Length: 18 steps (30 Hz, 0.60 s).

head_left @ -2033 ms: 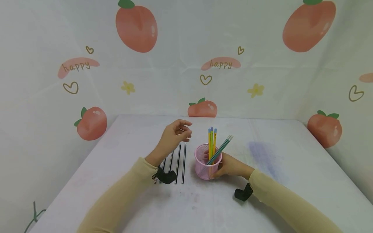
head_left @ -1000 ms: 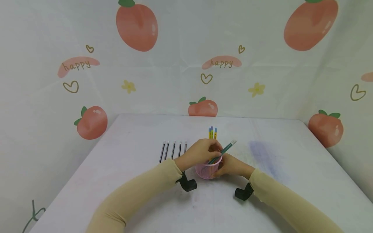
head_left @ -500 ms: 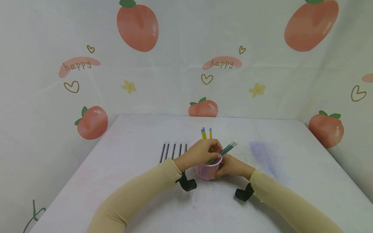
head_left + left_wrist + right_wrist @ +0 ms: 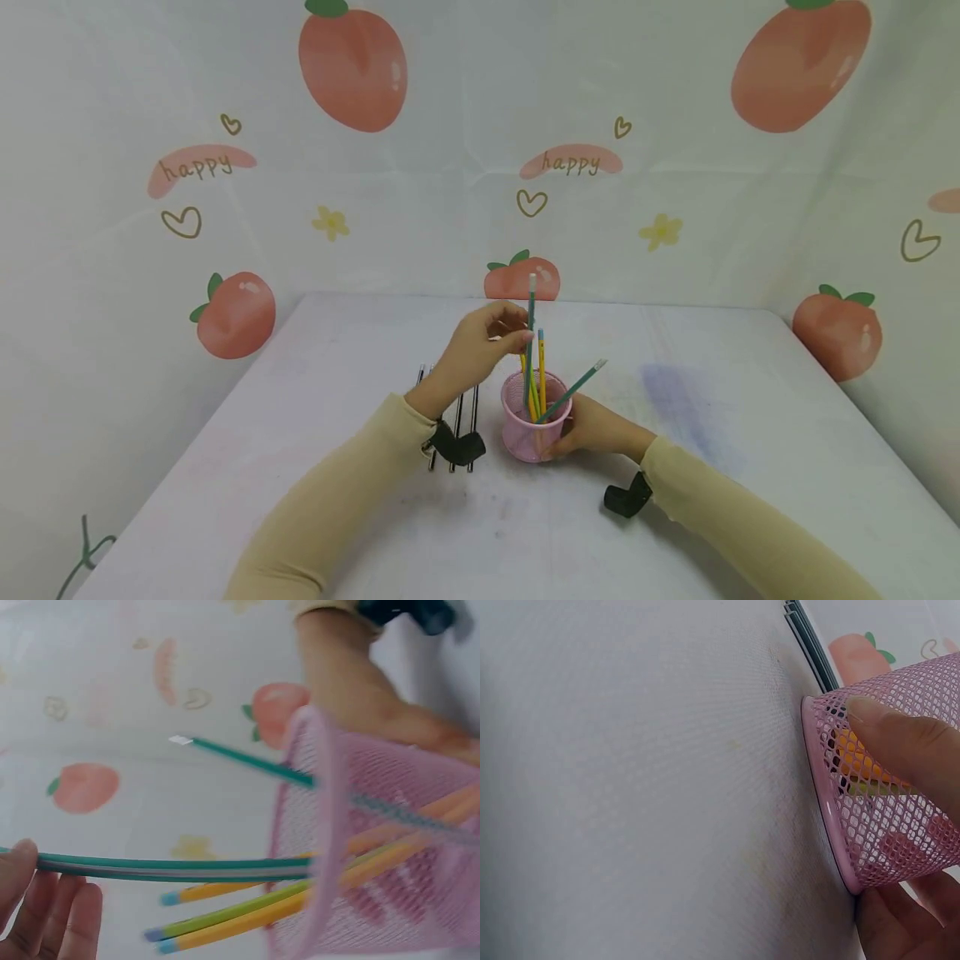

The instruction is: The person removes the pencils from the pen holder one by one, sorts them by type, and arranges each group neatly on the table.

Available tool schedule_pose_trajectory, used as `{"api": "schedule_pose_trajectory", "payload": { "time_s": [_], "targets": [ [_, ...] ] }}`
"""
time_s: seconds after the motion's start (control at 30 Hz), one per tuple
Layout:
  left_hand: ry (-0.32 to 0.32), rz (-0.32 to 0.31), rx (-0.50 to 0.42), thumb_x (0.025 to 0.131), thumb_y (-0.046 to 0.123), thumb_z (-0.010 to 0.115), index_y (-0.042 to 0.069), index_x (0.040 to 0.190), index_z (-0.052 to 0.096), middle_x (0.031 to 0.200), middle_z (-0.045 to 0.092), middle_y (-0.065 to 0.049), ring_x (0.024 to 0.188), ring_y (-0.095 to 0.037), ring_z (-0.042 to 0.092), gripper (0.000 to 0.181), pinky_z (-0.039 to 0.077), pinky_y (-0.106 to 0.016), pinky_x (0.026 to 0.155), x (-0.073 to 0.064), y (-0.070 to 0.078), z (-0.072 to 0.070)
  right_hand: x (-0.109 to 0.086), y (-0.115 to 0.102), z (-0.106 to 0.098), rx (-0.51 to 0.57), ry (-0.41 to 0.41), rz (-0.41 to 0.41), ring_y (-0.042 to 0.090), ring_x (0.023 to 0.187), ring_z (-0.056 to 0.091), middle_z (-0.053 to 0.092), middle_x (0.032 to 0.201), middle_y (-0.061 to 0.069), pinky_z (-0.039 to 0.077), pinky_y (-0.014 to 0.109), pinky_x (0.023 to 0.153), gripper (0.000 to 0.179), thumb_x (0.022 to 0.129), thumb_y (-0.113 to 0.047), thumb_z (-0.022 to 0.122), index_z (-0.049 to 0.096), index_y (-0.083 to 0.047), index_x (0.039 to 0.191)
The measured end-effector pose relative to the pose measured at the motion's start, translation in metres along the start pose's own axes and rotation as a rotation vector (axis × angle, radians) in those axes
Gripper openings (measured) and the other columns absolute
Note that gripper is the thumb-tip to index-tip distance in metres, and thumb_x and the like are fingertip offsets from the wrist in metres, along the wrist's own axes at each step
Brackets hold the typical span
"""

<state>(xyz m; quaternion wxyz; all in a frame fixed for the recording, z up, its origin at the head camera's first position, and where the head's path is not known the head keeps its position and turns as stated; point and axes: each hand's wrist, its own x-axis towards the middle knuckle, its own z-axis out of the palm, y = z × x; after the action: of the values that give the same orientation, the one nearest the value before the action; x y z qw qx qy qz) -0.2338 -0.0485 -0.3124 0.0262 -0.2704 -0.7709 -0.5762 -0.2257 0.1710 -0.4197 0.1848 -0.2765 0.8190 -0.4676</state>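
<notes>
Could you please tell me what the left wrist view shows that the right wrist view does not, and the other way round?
Only the left wrist view shows the left hand pinching a green pencil, the white end of a leaning green pencil, and the open rim of the pink mesh cup.

Only the right wrist view shows the black pencils and the cup's base ring against the table.

Both show the cup's mesh wall, yellow pencils inside, the right hand on the cup, and red fruit print.
</notes>
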Motion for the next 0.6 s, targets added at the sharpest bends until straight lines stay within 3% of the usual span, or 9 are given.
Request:
{"api": "schedule_pose_trajectory", "payload": {
  "time_s": [0.13, 0.27, 0.43, 0.6],
  "targets": [
    [0.114, 0.064, -0.096, 0.094, 0.004, 0.061, -0.004, 0.111, 0.057, 0.101, 0.06, -0.016, 0.086, -0.02, 0.067, 0.019, 0.06, -0.034, 0.079, 0.003, 0.01, -0.023, 0.0, -0.003, 0.001, 0.002, 0.004, 0.029, 0.027, 0.117, 0.054, 0.057, 0.131, 0.013, 0.049, 0.046, 0.1, 0.085, 0.07, -0.016, 0.088, 0.041, 0.0, 0.139],
    [0.195, 0.076, -0.139, 0.094, 0.003, 0.06, -0.005, 0.12, 0.052, 0.098, 0.058, -0.012, 0.082, -0.013, 0.067, 0.028, 0.06, -0.038, 0.079, 0.004, 0.016, -0.045, -0.001, -0.005, 0.001, -0.019, 0.009, 0.054, 0.027, 0.115, 0.055, 0.057, 0.131, 0.014, 0.05, 0.045, 0.1, 0.085, 0.07, -0.017, 0.088, 0.04, 0.001, 0.139],
    [0.235, 0.018, -0.177, 0.093, 0.0, 0.06, -0.001, 0.132, 0.047, 0.093, 0.057, -0.006, 0.078, -0.009, 0.067, 0.04, 0.06, -0.036, 0.077, 0.003, 0.014, -0.066, -0.001, -0.006, 0.001, -0.023, 0.007, 0.056, 0.027, 0.115, 0.055, 0.058, 0.129, 0.015, 0.05, 0.045, 0.1, 0.078, 0.07, -0.014, 0.087, 0.045, 0.002, 0.134],
    [0.221, -0.085, -0.13, 0.093, 0.003, 0.062, 0.006, 0.14, 0.041, 0.093, 0.057, -0.008, 0.077, -0.011, 0.067, 0.051, 0.06, -0.034, 0.077, 0.001, 0.0, -0.085, -0.001, -0.004, 0.0, -0.014, 0.004, 0.062, 0.027, 0.115, 0.055, 0.058, 0.13, 0.015, 0.05, 0.045, 0.099, 0.079, 0.07, -0.014, 0.087, 0.045, 0.002, 0.135]
  ]
}}
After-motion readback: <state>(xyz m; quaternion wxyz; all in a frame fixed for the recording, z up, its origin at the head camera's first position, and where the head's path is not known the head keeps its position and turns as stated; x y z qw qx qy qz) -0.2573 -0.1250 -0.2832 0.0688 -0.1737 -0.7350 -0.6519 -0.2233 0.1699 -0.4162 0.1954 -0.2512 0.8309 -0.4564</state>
